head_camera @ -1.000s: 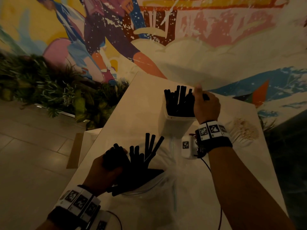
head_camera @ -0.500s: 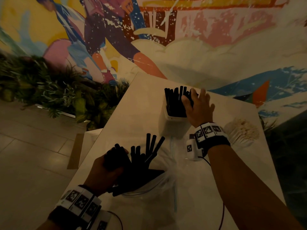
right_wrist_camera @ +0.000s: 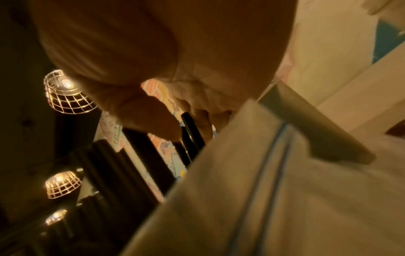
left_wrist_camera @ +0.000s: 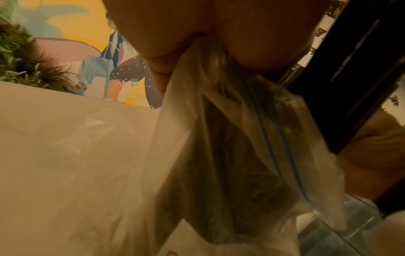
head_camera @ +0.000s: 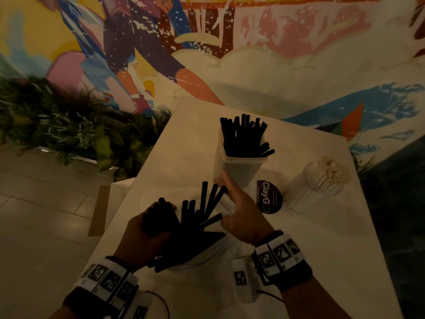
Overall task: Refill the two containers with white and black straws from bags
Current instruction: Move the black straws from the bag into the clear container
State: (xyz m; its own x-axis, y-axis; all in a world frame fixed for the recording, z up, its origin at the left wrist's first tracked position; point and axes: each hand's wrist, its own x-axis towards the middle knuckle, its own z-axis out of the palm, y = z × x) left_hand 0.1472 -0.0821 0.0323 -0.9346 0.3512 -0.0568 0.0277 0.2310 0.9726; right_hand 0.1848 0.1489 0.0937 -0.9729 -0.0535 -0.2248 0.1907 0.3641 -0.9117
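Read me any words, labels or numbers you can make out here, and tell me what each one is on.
"ClayG", then a green round mark, maybe an "O": on the dark round sticker on the white table.
Small print beside it on the sticker: too small to read.
Wrist band squares: black-and-white codes, no words.
Mural lettering in the right wrist view: too blurred to read.

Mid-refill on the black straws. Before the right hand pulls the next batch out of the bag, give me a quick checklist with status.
1. Left hand grips the clear bag with the black straws: ok.
2. Right hand at the straw tips, fingers closed on some: cannot tell.
3. Container upright on the table: ok.
4. Room left in the container: cannot tell, already crowded.
5. Straws in the container standing inside: not ok, some lean over the rim.
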